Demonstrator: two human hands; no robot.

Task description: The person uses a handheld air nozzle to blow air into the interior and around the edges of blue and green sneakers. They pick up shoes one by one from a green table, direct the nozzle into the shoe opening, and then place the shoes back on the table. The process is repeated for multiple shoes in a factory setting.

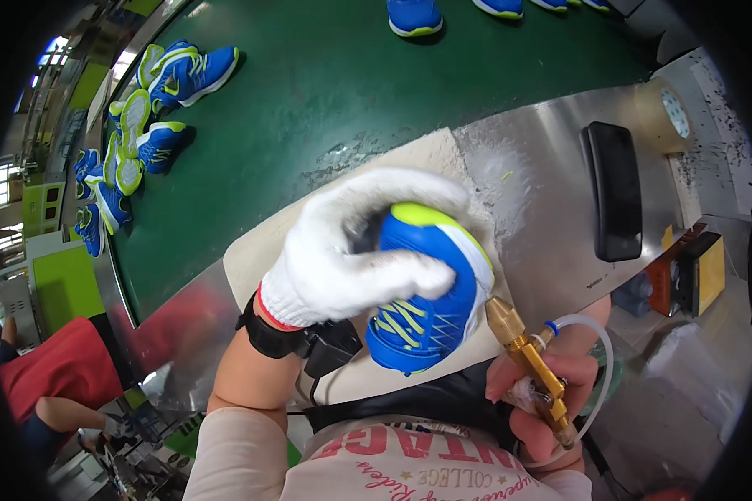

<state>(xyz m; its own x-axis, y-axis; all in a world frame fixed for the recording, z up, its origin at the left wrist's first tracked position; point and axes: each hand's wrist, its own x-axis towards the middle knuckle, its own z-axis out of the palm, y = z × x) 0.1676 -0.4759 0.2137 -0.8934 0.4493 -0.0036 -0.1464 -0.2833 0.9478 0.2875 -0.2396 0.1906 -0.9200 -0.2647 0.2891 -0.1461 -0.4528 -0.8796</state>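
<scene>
My left hand (342, 250), in a white knit glove with a red cuff edge, is closed around a blue sneaker (418, 321) with a yellow-green toe and white sole edge. The shoe is tilted over a pale mat (263, 250), toe pointing away from me. My right hand (543, 392), bare, grips a brass spray gun (530, 359). The gun's nozzle points up at the shoe's right sole edge, touching it or very close. From the gun, a clear thin hose (608, 351) with a blue ring curves down. Some right-hand fingers are hidden behind the gun.
A green conveyor belt (284, 108) runs past the far side, with several blue sneakers (196, 75) piled at its left and others (414, 15) along the far edge. On the metal tabletop (543, 250) to the right lie a black phone (614, 192) and a tape roll (664, 117). Another person (63, 367) is at left.
</scene>
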